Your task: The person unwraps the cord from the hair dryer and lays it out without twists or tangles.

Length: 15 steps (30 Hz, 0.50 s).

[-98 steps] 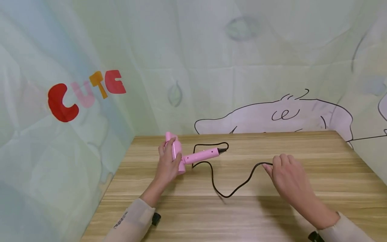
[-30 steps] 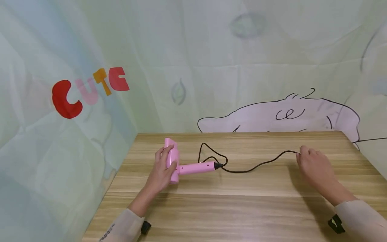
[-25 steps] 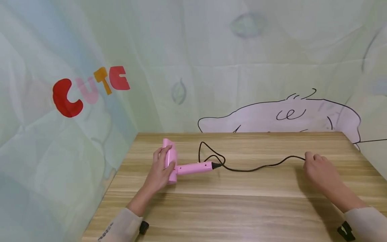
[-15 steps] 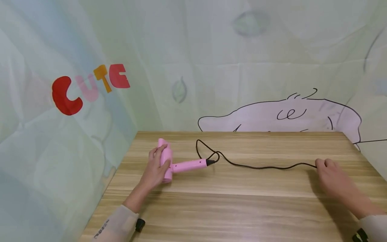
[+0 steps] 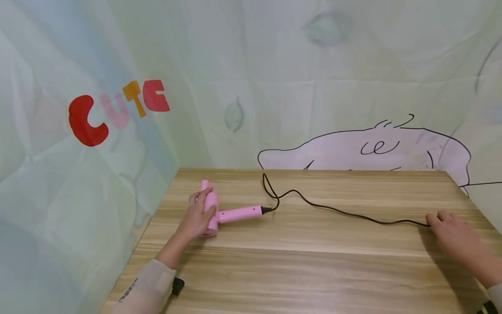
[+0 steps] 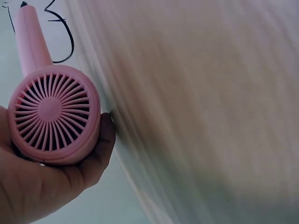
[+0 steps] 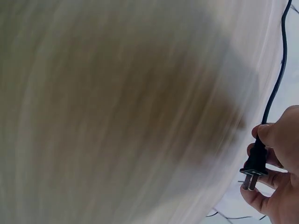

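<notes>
A pink hair dryer [image 5: 239, 214] lies at the left of the table, its handle pointing right. My left hand [image 5: 195, 220] grips its barrel, fingers over the far side and thumb on the near side. The left wrist view shows the dryer's round slotted grille [image 6: 50, 109] with fingers curled round the body. From the handle a black cord [image 5: 345, 213] makes a small loop, then runs right. My right hand [image 5: 456, 237] holds the cord's end. In the right wrist view that hand pinches a black two-prong plug [image 7: 255, 161] between thumb and fingers, prongs exposed.
The wooden table [image 5: 298, 279] reaches back to a pale fabric backdrop [image 5: 274, 56] with a cartoon outline. Coloured letters [image 5: 117, 111] are printed on the left side of the backdrop. Dark straps sit at both sleeves.
My right hand has moved right and toward the near side, drawing the cord out longer and straighter. My left hand and the hair dryer have shifted left. The cord's bends have shrunk to a small loop.
</notes>
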### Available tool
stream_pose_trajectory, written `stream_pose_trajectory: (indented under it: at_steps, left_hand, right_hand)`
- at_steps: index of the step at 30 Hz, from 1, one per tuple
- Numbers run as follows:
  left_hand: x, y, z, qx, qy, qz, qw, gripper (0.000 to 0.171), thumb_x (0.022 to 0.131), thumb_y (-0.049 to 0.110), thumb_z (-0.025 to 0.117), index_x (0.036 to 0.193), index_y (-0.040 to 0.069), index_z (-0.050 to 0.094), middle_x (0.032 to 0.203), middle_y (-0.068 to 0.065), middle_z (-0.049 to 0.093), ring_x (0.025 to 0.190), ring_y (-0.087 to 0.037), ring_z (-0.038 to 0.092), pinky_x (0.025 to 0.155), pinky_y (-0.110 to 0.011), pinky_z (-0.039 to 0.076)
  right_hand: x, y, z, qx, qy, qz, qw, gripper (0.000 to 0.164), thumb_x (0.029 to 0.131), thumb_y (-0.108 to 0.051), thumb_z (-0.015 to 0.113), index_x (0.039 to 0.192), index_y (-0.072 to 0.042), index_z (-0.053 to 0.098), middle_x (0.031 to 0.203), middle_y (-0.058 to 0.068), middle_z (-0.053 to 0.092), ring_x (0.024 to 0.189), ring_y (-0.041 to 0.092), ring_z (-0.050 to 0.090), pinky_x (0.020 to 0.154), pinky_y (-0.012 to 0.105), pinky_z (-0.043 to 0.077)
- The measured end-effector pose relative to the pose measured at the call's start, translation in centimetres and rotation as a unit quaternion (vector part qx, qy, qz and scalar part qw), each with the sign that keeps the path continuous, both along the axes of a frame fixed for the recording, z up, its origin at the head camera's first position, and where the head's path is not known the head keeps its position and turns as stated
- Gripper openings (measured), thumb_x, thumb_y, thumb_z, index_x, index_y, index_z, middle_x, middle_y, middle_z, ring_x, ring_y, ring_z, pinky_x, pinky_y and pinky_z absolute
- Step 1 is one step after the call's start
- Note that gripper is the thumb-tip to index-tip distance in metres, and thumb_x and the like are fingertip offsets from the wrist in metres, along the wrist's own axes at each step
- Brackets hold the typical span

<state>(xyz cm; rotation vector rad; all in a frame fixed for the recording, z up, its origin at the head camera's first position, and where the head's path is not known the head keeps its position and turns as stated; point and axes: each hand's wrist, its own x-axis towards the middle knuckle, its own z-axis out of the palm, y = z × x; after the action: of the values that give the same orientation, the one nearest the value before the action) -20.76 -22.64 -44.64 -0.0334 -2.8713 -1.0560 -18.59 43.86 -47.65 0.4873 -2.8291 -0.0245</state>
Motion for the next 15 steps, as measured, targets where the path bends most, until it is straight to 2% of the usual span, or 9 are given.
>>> stream_pose_trajectory:
  at_steps: [3,9,15]
  left_hand:
    - [-0.1,-0.2,0.1,-0.01,-0.009,-0.006,0.9999,0.061,0.103,0.025,0.049,0.159,0.018,0.027,0.158,-0.03,0.018,0.126,-0.055,0.049,0.102,-0.068,0.043]
    - [-0.2,-0.3,0.3,-0.034,-0.017,-0.031,0.9988,0.061,0.103,0.023,0.049,0.159,0.016,0.027,0.159,-0.031,0.017,0.13,-0.054,0.046,0.104,-0.068,0.04]
    - [0.0,-0.2,0.6,-0.054,-0.025,-0.038,0.9975,0.06,0.103,0.022,0.049,0.159,0.014,0.028,0.158,-0.031,0.017,0.126,-0.053,0.05,0.101,-0.067,0.044]
  right_hand:
    - [0.1,0.5,0.3,0.01,-0.027,-0.024,0.999,0.012,0.084,0.008,0.057,0.091,-0.002,0.055,0.086,0.021,0.057,0.08,0.047,0.058,0.053,0.062,0.044]
    - [0.5,1.3,0.6,0.017,-0.038,-0.039,0.998,0.016,0.081,0.008,0.062,0.091,-0.004,0.058,0.085,0.02,0.059,0.083,0.048,0.059,0.055,0.065,0.044]
    - [0.9,2.3,0.5,-0.003,0.008,-0.002,1.0,0.023,0.078,0.007,0.07,0.08,-0.009,0.053,0.073,0.012,0.057,0.066,0.041,0.06,0.048,0.054,0.043]
